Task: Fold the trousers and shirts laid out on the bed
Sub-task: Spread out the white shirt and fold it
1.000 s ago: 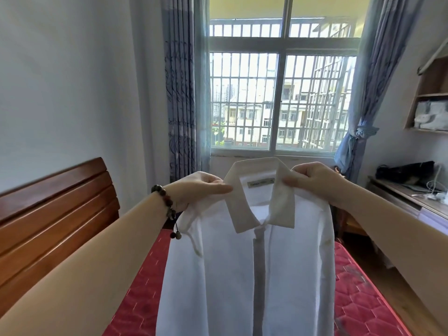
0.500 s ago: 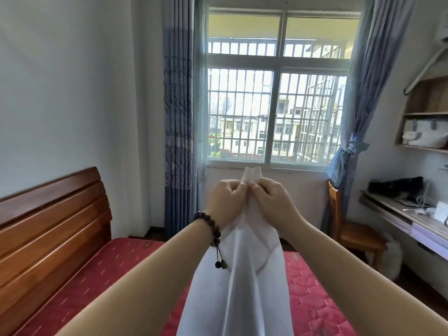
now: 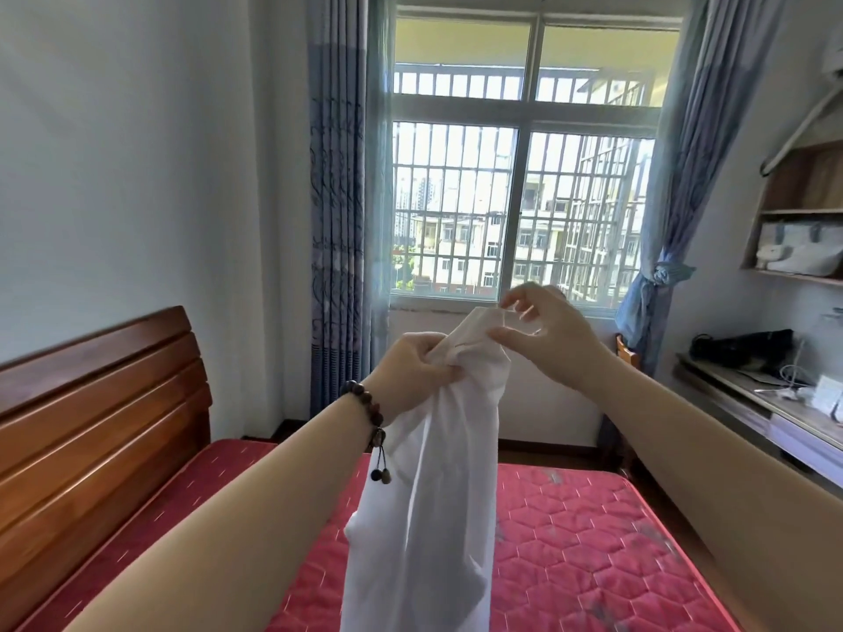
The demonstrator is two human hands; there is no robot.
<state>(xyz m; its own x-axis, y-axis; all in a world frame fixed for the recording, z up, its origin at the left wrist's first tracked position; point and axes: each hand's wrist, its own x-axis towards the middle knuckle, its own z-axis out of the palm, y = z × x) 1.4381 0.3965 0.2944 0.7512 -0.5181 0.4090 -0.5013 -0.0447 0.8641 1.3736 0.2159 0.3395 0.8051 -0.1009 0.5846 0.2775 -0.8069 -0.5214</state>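
A white shirt (image 3: 424,517) hangs in the air in front of me, folded lengthwise into a narrow strip, its lower end out of view at the frame's bottom. My left hand (image 3: 410,367), with a bead bracelet on the wrist, grips the bunched fabric just below the top. My right hand (image 3: 547,339) is a little higher and to the right, with thumb and fingertips pinching the shirt's top edge. Below the shirt lies the red quilted bed (image 3: 570,540). No trousers are in view.
A wooden headboard (image 3: 91,426) runs along the left wall. A barred window (image 3: 515,212) with blue curtains is straight ahead. At the right stand a wooden chair (image 3: 627,353), a desk (image 3: 752,403) with a black bag and cables, and a wall shelf (image 3: 803,221).
The shirt was held open by the collar, then my hands brought its two sides together. My right hand has since moved up and right to the top edge, and the left keeps its hold.
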